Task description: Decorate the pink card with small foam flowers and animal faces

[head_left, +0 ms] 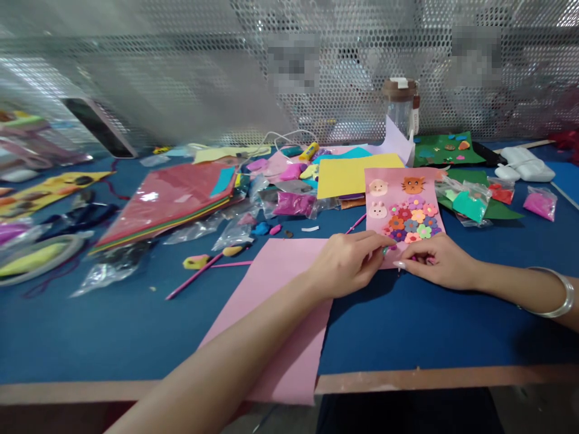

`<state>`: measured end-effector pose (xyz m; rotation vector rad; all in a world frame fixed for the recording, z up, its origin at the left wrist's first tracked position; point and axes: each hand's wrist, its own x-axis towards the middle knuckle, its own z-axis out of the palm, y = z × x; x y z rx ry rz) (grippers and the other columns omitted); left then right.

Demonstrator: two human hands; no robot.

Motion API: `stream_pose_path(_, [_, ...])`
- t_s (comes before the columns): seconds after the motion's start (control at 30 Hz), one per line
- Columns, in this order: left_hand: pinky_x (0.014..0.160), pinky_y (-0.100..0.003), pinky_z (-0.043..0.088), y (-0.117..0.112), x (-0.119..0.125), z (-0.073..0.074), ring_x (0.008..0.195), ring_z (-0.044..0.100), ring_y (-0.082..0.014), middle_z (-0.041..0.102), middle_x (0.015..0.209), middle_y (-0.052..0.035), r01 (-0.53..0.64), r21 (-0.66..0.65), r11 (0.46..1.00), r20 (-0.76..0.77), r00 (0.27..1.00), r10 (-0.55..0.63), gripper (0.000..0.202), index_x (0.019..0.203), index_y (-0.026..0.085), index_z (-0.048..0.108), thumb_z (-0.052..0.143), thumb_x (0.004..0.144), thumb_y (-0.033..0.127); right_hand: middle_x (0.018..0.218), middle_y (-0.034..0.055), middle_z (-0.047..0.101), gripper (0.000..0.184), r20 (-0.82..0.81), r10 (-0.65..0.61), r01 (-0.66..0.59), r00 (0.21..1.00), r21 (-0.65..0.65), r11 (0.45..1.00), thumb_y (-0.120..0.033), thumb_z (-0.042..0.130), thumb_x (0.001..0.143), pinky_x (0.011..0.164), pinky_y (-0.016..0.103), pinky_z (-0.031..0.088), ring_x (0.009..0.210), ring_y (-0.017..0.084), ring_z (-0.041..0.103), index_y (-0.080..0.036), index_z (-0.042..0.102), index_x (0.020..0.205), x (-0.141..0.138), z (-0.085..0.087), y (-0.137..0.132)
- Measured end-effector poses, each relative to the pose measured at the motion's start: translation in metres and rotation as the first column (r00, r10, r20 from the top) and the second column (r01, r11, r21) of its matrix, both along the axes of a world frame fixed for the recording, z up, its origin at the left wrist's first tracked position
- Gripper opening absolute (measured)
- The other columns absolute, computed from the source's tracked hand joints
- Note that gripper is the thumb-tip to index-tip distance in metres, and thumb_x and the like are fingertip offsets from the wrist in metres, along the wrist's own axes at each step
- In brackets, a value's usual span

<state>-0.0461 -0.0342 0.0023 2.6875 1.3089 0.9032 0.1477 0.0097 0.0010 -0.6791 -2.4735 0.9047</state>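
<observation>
A pink card point(402, 205) with foam animal faces and a cluster of coloured foam flowers lies on the blue table point(136, 325). My left hand point(348, 262) and my right hand point(436, 262) meet at the card's near edge. Both pinch something small between their fingertips, with a bit of green showing; I cannot make out what it is. A silver bangle point(558, 295) circles my right wrist. My left forearm lies across a large pink sheet point(280, 289).
A stack of coloured foam sheets point(176, 199) lies at the left, a yellow sheet point(353, 175) behind the card. Small bags of craft pieces point(470, 202), pink sticks point(199, 274), green felt point(446, 149) and a clear jar point(400, 108) stand around. A perforated metal screen point(316, 66) backs the table.
</observation>
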Motion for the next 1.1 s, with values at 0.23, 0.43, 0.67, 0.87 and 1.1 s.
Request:
stream_pose_path(0.23, [0.052, -0.021, 0.045, -0.0005, -0.0007, -0.0006, 0.064, 0.061, -0.0118, 0.066, 0.082, -0.006, 0.008, -0.011, 1.0, 0.005, 1.0, -0.008, 0.027, 0.094, 0.014, 0.059, 0.038, 0.077, 0.012, 0.05, -0.0023, 0.052, 0.02, 0.051, 0.073, -0.082, 0.996, 0.209, 0.974, -0.022, 0.047, 0.079, 0.045, 0.017, 0.029, 0.043, 0.005, 0.038, -0.014, 0.062, 0.069, 0.0007, -0.003, -0.0025])
stream_pose_path(0.43, [0.045, -0.019, 0.04, -0.0008, -0.0004, -0.0008, 0.054, 0.058, -0.0098, 0.067, 0.079, -0.0047, -0.002, -0.008, 1.0, -0.018, 1.0, 0.002, 0.027, 0.094, 0.016, 0.06, 0.04, 0.076, 0.013, 0.044, -0.0032, 0.045, 0.024, 0.088, 0.096, -0.119, 0.992, 0.322, 0.939, -0.023, 0.046, 0.079, 0.045, 0.018, 0.028, 0.042, 0.005, 0.037, -0.013, 0.061, 0.062, 0.0006, -0.0037, -0.0037])
stream_pose_path(0.67, [0.047, -0.018, 0.042, -0.0002, -0.0001, 0.0003, 0.056, 0.059, -0.0095, 0.066, 0.078, -0.0054, -0.015, 0.054, 0.998, -0.001, 1.0, 0.015, 0.028, 0.098, 0.013, 0.058, 0.038, 0.079, 0.011, 0.043, -0.0038, 0.045, 0.022, 0.013, 0.081, -0.081, 0.997, 0.32, 0.944, -0.022, 0.049, 0.077, 0.044, 0.016, 0.028, 0.039, 0.004, 0.035, -0.013, 0.06, 0.061, 0.001, -0.0037, -0.0048])
stream_pose_path(0.87, [0.046, -0.014, 0.042, 0.0023, -0.0022, -0.0008, 0.047, 0.056, -0.0064, 0.061, 0.056, 0.0019, -0.102, 0.119, 0.988, 0.099, 0.991, 0.09, 0.026, 0.102, 0.012, 0.054, 0.036, 0.084, 0.015, 0.042, -0.0045, 0.044, 0.02, -0.062, 0.04, -0.02, 0.997, 0.305, 0.952, -0.021, 0.049, 0.076, 0.041, 0.015, 0.028, 0.037, 0.003, 0.035, -0.013, 0.06, 0.061, 0.0019, -0.005, -0.0054])
stream_pose_path(1.1, [0.044, -0.015, 0.041, 0.0, 0.0004, 0.001, 0.046, 0.056, -0.0068, 0.062, 0.058, 0.0011, -0.115, 0.093, 0.989, 0.067, 0.992, 0.109, 0.028, 0.106, 0.009, 0.048, 0.033, 0.082, 0.012, 0.042, -0.0054, 0.043, 0.018, -0.08, 0.061, -0.033, 0.995, 0.316, 0.948, -0.019, 0.05, 0.075, 0.041, 0.014, 0.028, 0.037, 0.002, 0.035, -0.013, 0.06, 0.062, 0.001, -0.0054, -0.0048])
